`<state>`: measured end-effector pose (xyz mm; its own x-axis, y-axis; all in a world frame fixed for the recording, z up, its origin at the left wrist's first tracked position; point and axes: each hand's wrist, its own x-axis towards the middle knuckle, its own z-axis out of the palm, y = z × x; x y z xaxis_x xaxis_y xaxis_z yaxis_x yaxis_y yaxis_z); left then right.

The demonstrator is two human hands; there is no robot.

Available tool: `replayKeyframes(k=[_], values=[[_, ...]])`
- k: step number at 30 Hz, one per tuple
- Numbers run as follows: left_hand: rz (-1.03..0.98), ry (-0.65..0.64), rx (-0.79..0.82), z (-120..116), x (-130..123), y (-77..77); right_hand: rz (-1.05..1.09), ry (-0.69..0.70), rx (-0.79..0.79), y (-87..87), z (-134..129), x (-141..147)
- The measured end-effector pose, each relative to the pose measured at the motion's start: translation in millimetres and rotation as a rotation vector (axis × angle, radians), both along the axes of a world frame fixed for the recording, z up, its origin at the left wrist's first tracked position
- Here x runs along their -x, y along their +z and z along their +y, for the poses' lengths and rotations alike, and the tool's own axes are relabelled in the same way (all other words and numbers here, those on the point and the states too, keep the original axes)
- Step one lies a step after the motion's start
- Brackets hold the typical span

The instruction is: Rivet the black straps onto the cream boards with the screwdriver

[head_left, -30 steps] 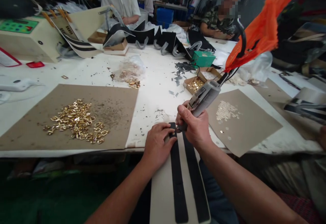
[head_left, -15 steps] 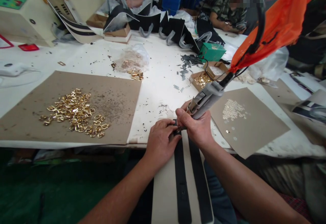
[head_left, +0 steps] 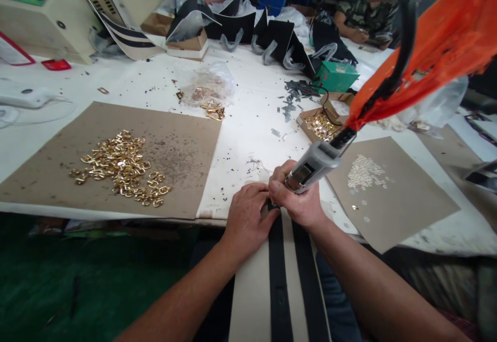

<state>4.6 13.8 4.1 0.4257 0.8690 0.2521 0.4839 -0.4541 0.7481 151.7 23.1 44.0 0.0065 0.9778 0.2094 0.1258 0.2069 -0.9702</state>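
Observation:
My right hand (head_left: pixel 297 197) is wrapped round a grey power screwdriver (head_left: pixel 315 165), whose lower tip is hidden by my fingers. An orange wrapping (head_left: pixel 435 57) and a black cable rise from its top end. Under both hands lies a long cream panel with black stripes (head_left: pixel 252 295), running from the table edge toward me. My left hand (head_left: pixel 248 215) presses on the panel's far end, thumb and fingers closed around a small spot on the left black stripe. Whatever is between those fingers is too small to name.
Gold buckles (head_left: pixel 120 166) lie heaped on a brown board (head_left: pixel 186 197) at left. Small pale rings (head_left: pixel 363 172) rest on another board (head_left: pixel 411 197) at right. Farther back are a box of gold parts (head_left: pixel 320 124), a green box (head_left: pixel 337 76), black pieces and two people.
The view has shifted slightly, so the table items appear a little farther right. The screwdriver looks a bit lower and more tilted in my right hand. Both hands keep their places on the panel.

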Motion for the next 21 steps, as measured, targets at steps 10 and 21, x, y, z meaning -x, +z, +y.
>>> replayKeyframes(k=[10,21], values=[[0.001,0.018,0.019,1,0,3.3,0.092,-0.078,-0.024,0.7,-5,5],[0.085,0.025,-0.047,-2,-2,6.8,-0.052,0.023,0.123,47.3,8,20]])
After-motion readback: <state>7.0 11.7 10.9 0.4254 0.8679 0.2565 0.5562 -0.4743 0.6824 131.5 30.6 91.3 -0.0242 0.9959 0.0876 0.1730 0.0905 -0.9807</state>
